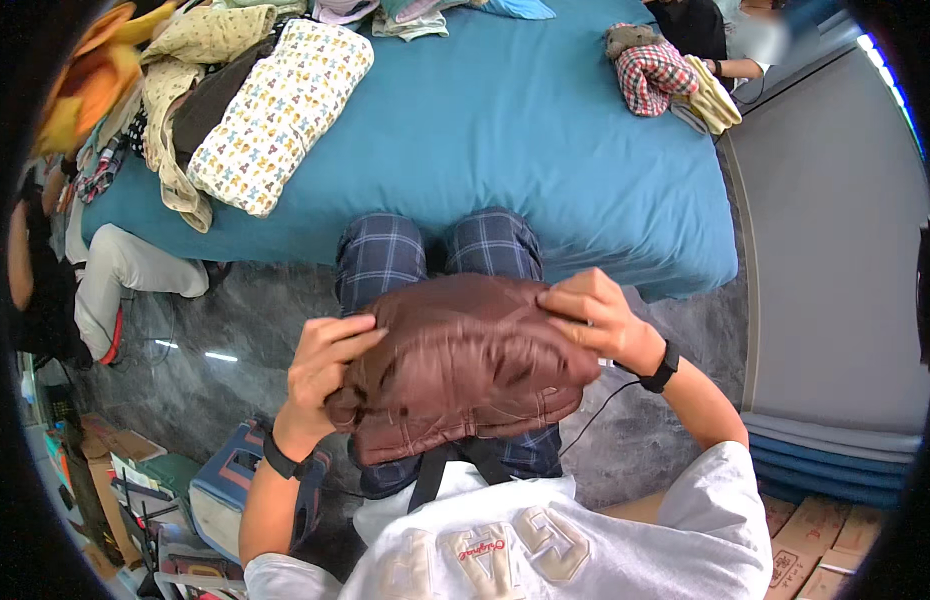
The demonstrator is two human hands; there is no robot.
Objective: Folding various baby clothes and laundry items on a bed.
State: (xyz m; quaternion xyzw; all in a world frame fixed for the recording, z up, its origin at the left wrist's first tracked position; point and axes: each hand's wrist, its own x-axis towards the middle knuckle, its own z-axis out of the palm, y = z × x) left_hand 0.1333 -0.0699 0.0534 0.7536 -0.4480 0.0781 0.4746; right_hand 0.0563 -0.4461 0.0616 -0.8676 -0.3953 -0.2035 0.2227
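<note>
Both my hands hold a brown, leather-like item (465, 352), gathered and puffy, with a seamed lower edge; whether it is a bag or a garment I cannot tell. It lies over my lap, above blue plaid trousers (382, 247). The fingers of my left hand (326, 367) grip its left side. At its upper right edge, my right hand (600, 319) pinches the material between thumb and fingers. Both thumbs are partly hidden. The item is slightly blurred.
Before my knees stands a bed with a teal sheet (472, 135). A folded bear-print cloth (285, 112) and piled clothes lie at its left, a checked cloth (652, 79) at its right. People are at both sides. A blue stool-like box (225, 487) stands lower left, cardboard boxes (817, 540) lower right.
</note>
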